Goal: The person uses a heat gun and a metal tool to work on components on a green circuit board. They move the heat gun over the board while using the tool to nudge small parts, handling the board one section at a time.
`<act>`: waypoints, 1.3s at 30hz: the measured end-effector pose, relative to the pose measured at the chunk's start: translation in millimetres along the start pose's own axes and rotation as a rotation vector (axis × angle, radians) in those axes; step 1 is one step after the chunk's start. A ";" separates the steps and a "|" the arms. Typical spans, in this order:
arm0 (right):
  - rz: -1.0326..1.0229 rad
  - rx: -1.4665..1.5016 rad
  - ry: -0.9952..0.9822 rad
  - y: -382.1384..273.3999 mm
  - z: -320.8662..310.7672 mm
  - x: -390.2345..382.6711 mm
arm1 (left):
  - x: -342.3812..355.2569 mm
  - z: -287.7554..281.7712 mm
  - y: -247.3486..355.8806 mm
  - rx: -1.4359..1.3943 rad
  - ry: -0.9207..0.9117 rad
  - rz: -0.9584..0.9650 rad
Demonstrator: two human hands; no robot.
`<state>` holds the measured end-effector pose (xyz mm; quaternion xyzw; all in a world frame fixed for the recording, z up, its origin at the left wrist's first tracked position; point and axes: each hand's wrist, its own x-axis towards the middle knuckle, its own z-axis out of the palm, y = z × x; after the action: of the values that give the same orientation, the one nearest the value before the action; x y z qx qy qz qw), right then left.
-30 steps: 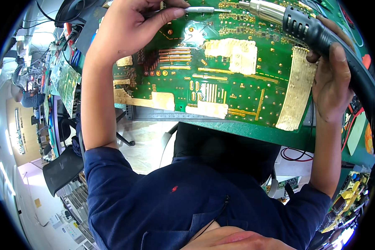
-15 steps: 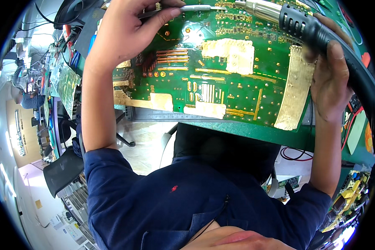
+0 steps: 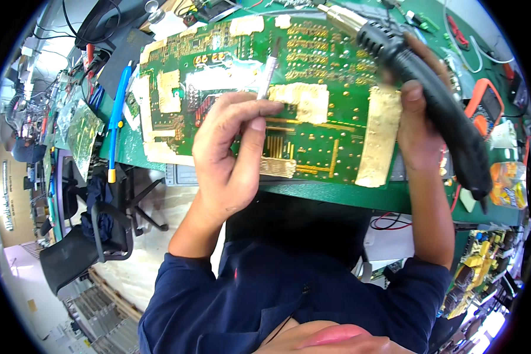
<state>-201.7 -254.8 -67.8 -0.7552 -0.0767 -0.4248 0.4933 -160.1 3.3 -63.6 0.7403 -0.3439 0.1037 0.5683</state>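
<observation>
The left hand (image 3: 229,154) grips a slim metal tool (image 3: 268,75), the right hand (image 3: 420,138) a black hot-air gun (image 3: 439,112); between them, the green circuit board (image 3: 349,118) on the worktop (image 3: 134,152) bears pale patches (image 3: 314,103), work seemingly unfinished.

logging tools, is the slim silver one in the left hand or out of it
In: the slim silver tool juts from the curled left hand over the green board.

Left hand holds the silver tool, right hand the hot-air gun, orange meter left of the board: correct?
No: the head view shows the orange meter right of the board. The left hand holds the silver tool, the right hand the hot-air gun.
</observation>
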 end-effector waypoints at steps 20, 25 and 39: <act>-0.375 -0.453 -0.275 -81.5 -18.7 51.0 | 33.4 3.5 58.4 0.366 0.083 0.317; -0.472 -0.633 -0.343 -104.4 -0.8 33.0 | 34.1 9.3 79.4 0.521 -0.009 0.442; -0.119 -0.383 -0.257 -144.1 33.0 -43.1 | -13.4 3.4 67.3 0.515 0.185 0.580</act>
<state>-287.2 -142.8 -5.7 -0.8769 -0.1011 -0.3604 0.3014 -213.0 -2.5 -20.3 0.7182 -0.4487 0.4089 0.3400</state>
